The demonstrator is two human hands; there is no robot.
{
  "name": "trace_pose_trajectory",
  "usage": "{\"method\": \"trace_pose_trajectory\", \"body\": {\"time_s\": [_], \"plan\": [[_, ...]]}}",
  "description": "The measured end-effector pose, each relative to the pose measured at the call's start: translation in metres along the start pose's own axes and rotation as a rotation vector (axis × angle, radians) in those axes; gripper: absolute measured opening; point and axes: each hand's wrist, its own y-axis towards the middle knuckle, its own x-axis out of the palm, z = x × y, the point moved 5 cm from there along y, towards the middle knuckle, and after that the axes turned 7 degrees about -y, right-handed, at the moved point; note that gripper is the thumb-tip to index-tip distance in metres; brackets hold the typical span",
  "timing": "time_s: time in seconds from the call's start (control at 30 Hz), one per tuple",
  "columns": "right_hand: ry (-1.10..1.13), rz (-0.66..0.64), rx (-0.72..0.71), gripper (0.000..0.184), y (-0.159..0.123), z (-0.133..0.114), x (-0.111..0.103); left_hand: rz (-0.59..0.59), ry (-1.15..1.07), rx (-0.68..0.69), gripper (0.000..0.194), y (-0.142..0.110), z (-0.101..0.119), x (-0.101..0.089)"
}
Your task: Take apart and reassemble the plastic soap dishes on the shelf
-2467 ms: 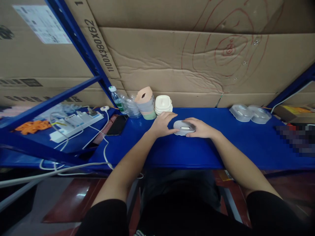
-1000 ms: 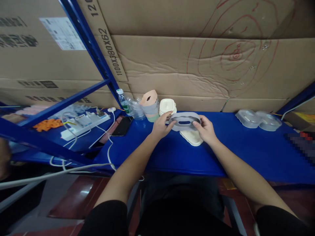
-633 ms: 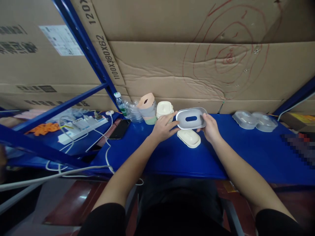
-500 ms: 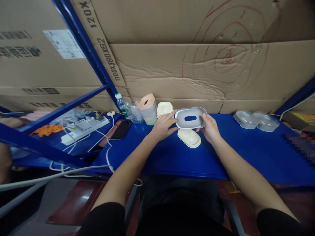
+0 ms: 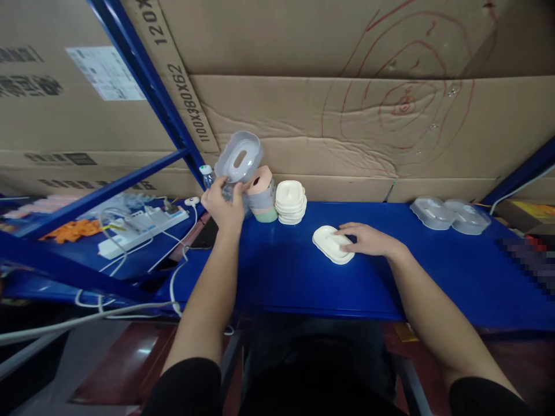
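Observation:
My left hand (image 5: 224, 209) is raised at the back left, its fingers and thumb closed on the lower edge of a grey plastic tissue box cover (image 5: 252, 155). This oval shell has a slot in its middle and is tilted above the clear plastic pieces, just left of a stack of peach, grey and green covers (image 5: 265, 199). Lower and to the right, my right hand (image 5: 370, 240) has its fingers and thumb around the raised middle of a cream oval lid (image 5: 326, 238), which lies on the blue table. The fingertips are partly hidden.
A stack of cream lids (image 5: 291, 199) stands beside the covers. Two clear plastic shells (image 5: 433, 212) lie at the back right. On the left are a bottle (image 5: 207, 173), a dark phone (image 5: 206, 237), a power strip (image 5: 143, 231), loose cables and a blue frame post (image 5: 151, 92).
My left hand has carried the grey cover left and up, away from above the cream lid. My right hand has let go of the cover and moved down onto the cream lid.

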Motion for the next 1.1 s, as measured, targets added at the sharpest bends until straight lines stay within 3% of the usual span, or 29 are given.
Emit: {"method": "trace_pose_trajectory", "body": {"time_s": [0.1,0.23,0.37,0.5,0.63,0.7,0.9,1.0,1.1], "plan": [[-0.007,-0.067,0.022,0.039,0.0,0.013,0.01,-0.027,0.086,-0.072,0.043,-0.006,-0.003,0.001],[-0.076,-0.009,0.085,0.036,0.001,0.024,0.008,-0.064,0.122,-0.035,0.044,-0.011,0.003,0.008],[-0.082,0.029,0.086,0.025,0.002,0.017,0.003,-0.107,0.107,0.012,0.042,-0.015,0.005,0.013],[-0.037,0.032,0.154,0.042,0.001,0.013,0.004,-0.146,0.073,0.018,0.042,-0.018,0.002,0.017],[-0.108,0.016,0.218,0.075,-0.003,0.014,0.01,-0.148,0.053,-0.008,0.05,-0.018,0.001,0.015],[-0.155,0.043,0.199,0.078,-0.002,0.012,0.012,-0.135,0.04,-0.022,0.051,-0.017,0.001,0.014],[-0.091,0.108,0.036,0.039,0.013,-0.004,0.028,-0.009,0.033,-0.039,0.047,-0.018,-0.003,0.008],[-0.06,0.12,-0.052,0.025,0.018,-0.014,0.035,0.0,0.016,-0.044,0.046,-0.018,-0.004,0.008],[-0.1,0.201,-0.033,0.021,0.019,-0.022,0.027,-0.004,-0.002,-0.04,0.047,-0.019,-0.002,0.009]]}}
